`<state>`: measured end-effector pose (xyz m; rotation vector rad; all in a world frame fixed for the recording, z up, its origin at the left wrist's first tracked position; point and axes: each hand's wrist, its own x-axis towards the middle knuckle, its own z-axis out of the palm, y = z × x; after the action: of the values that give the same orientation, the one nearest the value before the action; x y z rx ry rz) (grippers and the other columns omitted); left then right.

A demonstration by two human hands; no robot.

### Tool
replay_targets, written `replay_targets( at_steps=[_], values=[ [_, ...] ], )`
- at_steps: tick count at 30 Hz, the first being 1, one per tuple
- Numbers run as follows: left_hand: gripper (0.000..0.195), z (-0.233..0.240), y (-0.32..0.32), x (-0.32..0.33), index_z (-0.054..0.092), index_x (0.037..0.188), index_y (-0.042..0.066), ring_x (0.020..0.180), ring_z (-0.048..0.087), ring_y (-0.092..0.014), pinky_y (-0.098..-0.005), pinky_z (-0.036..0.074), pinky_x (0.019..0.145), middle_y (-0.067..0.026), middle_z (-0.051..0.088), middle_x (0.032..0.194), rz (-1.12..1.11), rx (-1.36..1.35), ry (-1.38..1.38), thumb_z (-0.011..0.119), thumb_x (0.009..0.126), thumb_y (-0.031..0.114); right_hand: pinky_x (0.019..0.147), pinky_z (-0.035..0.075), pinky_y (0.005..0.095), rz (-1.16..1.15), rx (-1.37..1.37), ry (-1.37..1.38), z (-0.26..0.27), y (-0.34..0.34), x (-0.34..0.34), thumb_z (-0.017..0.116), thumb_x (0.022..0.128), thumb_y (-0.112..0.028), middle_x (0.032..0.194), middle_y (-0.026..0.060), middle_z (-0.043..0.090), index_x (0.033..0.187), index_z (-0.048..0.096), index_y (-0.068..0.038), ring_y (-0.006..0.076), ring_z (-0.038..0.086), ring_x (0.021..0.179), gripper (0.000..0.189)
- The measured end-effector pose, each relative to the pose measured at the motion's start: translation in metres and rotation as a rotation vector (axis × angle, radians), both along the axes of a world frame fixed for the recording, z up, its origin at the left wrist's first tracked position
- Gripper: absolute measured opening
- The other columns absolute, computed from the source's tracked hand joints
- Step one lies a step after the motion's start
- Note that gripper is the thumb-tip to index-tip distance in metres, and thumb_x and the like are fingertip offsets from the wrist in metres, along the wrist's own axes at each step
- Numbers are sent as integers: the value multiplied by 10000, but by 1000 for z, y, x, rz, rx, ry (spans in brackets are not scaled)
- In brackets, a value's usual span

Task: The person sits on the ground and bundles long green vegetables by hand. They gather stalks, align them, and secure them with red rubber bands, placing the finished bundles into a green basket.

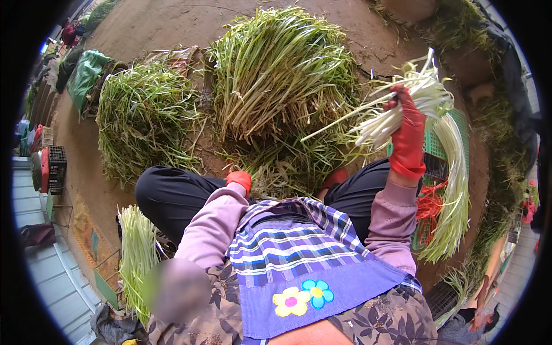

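Note:
My right hand [407,133], in a red rubber glove, is raised at the right and grips a bunch of pale, peeled stalks [381,125]. One longer stalk sticks out from it to the left. My left hand [239,180], also red-gloved, is low between my knees at the edge of loose leafy trimmings [284,172]; its fingers are partly hidden, so its grip is unclear. Beyond both hands stands a large heap of long-stalked greens [280,82], root ends towards me. Under my right forearm, a long bundle of cleaned stalks [450,202] lies across a green plastic crate [459,125].
Red plastic ties [429,205] lie on the crate beside the bundle. A tangled pile of greens [142,116] is at the left, near a green plastic sheet [86,77]. Another cleaned bundle [136,254] stands by my left knee. Black crates [57,169] are farther left.

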<state>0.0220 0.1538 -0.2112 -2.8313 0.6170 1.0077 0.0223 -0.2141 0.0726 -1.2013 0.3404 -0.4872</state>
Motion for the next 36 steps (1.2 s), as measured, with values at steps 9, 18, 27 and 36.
replay_targets(
  at_steps=[9, 18, 27, 36],
  values=[
    [554, 188, -146, 20, 467, 1385, 89, 1071, 584, -183, -323, 454, 972, -75, 621, 1140, -33, -1463, 195, 682, 901, 252, 609, 469, 246, 126, 189, -118, 7, 2, -1, 648, 919, -136, 839, 17, 603, 962, 615, -16, 68, 514, 665, 131],
    [263, 208, -167, 30, 660, 1036, 57, 574, 566, -80, -274, 434, 517, -32, 564, 606, -85, -1327, -160, 532, 992, 283, 688, 482, 237, 473, -90, 420, -36, 19, -20, 665, 902, -305, 803, 11, 628, 985, 685, -35, 105, 598, 727, 283],
    [264, 48, -198, 162, 646, 1095, 83, 892, 659, -332, -429, 518, 798, -154, 678, 1025, 297, -700, -409, 614, 902, 261, 705, 498, 279, 240, 585, -213, -38, -3, 5, 558, 963, -175, 1031, 66, 632, 1391, 431, -42, 81, 542, 696, 466],
    [211, 137, -134, 139, 665, 976, 65, 816, 614, -108, -265, 492, 708, -16, 659, 875, 529, -1356, 87, 750, 830, 190, 608, 415, 270, 736, 1065, -684, -27, 0, -4, 460, 996, -207, 695, -11, 416, 1288, 492, -30, 99, 418, 584, 343]
  ],
)
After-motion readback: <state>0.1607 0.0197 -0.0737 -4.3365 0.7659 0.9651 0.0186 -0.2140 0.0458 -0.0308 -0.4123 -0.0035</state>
